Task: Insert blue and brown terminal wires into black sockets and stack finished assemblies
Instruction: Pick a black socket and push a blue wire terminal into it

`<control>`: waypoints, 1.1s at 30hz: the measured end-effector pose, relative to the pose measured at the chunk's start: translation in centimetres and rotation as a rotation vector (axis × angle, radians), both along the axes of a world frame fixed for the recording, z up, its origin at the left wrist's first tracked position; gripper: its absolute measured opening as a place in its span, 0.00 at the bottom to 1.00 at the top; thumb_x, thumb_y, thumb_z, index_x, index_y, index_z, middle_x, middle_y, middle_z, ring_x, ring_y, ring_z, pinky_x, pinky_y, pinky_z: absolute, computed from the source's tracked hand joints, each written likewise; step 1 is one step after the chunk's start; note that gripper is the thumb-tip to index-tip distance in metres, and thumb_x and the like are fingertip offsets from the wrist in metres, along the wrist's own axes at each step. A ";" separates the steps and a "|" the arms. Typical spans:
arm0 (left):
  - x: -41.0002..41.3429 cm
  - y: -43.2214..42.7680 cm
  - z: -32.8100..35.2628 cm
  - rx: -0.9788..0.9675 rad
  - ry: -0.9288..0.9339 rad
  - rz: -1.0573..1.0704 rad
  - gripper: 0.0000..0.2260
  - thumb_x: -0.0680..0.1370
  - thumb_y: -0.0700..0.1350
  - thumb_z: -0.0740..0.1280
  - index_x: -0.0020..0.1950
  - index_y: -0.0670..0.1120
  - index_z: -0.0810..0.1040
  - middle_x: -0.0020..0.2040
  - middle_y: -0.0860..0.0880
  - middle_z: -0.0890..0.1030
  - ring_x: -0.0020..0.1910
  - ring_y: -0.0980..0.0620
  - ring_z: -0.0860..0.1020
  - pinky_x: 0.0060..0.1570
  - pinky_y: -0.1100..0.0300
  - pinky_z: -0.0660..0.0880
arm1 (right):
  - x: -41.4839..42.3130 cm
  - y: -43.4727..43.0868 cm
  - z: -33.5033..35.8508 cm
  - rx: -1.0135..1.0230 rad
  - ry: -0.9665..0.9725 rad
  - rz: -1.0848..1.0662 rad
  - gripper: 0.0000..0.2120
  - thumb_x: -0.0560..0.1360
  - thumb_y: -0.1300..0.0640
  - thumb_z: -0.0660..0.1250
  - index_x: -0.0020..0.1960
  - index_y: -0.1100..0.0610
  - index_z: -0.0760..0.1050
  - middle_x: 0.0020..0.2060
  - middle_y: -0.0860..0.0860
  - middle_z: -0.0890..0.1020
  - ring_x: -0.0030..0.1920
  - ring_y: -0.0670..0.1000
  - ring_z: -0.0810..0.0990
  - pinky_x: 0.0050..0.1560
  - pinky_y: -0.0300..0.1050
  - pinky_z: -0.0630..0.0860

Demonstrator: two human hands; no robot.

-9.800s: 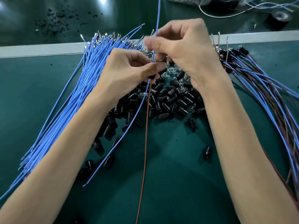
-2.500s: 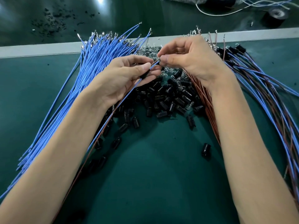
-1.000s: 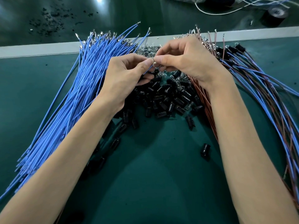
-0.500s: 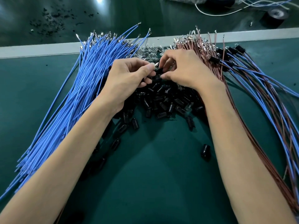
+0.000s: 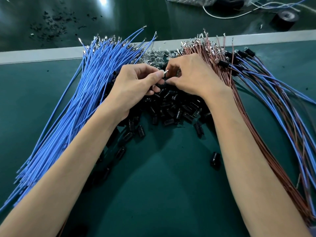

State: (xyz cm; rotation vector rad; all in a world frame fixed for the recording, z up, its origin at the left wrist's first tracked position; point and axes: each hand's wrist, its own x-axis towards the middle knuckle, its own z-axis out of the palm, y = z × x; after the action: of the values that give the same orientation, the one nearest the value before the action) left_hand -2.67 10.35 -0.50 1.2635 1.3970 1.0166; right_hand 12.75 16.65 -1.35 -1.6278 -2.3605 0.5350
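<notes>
Metal crimp terminal sticks out of the left hand, pinched thumb to forefinger; its wire is hidden under the palm, so colour unknown. Right hand has fingers curled down into the black sockets heaped mid-counter; can't tell if it has one yet. Blue wires fan out left, brown wires right, finished assemblies stacked at the far right. Handling guess: wires are light and floppy and will buckle if pushed from far back, so pinch just behind the crimp. The terminal is thin sheet, likely bends easily, so feed it straight. Sockets are small, hard, smooth barrels that roll, so grip across the sides with the open end toward the terminal
</notes>
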 end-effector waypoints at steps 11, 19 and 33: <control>-0.2 0.2 -0.1 -0.002 0.005 0.010 0.04 0.78 0.43 0.68 0.44 0.47 0.80 0.34 0.54 0.82 0.31 0.60 0.77 0.33 0.70 0.73 | 1.6 0.1 1.4 -0.044 0.311 0.025 0.04 0.70 0.61 0.75 0.41 0.57 0.81 0.41 0.52 0.85 0.42 0.49 0.84 0.49 0.46 0.81; -0.1 0.1 -0.1 -0.004 0.048 0.007 0.05 0.78 0.43 0.67 0.43 0.47 0.80 0.35 0.54 0.81 0.30 0.61 0.77 0.33 0.70 0.73 | 2.4 -0.5 1.7 -0.300 0.500 0.155 0.11 0.70 0.65 0.74 0.49 0.53 0.80 0.40 0.53 0.86 0.44 0.53 0.85 0.55 0.48 0.80; 0.1 0.2 -0.1 -0.008 0.102 0.011 0.04 0.79 0.43 0.67 0.44 0.46 0.80 0.36 0.52 0.81 0.29 0.61 0.76 0.32 0.70 0.72 | 1.6 -0.5 1.4 -0.257 0.710 0.134 0.07 0.73 0.67 0.71 0.46 0.56 0.81 0.40 0.54 0.84 0.40 0.44 0.83 0.47 0.37 0.79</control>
State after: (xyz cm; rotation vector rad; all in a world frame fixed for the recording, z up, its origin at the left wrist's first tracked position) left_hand -2.60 10.53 -0.59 1.3187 1.4859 0.9644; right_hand 14.39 16.12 0.02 -1.0954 -1.9111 1.2452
